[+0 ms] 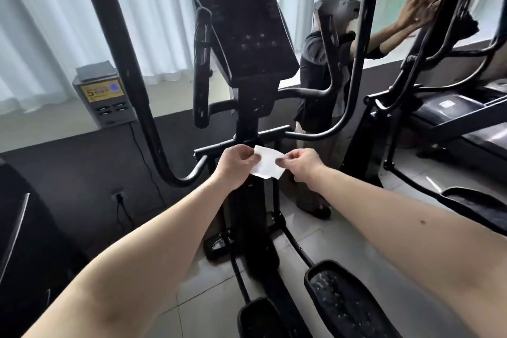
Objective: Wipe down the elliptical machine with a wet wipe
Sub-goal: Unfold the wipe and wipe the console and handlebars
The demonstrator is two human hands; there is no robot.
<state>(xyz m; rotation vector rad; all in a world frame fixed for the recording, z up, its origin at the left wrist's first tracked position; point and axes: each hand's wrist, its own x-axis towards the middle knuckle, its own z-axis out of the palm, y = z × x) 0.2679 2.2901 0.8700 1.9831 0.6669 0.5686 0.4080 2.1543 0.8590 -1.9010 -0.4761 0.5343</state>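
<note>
Two bare forearms (153, 250) reach in from the bottom edge and meet near the middle of the view; the left hand (236, 163) pinches the left edge of a small white rectangular wet wipe (267, 163) between thumb and curled fingers; the right hand (300, 164) pinches its right edge the same way, so the sheet is held up in the air between them; the wipe hangs just in front of the black elliptical machine (247, 107), close to its horizontal black crossbar (271, 133) and well below the dark flat console panel (244, 33), though whether it touches the bar cannot be told; two black textured foot pedals (345, 302) sit low at the right above a grey tiled floor (365, 244); curved black handle tubes (129, 68) rise on either side of the console; white pleated curtains (41, 22) cover the window behind; a grey box with a yellow screen (105, 96) stands on the ledge at the left, a black cable running down from it toward a wall socket (118, 196); another person in a dark top (315, 68) stands behind the machine at the right, arms raised toward a neighbouring black exercise machine (439, 112).
</note>
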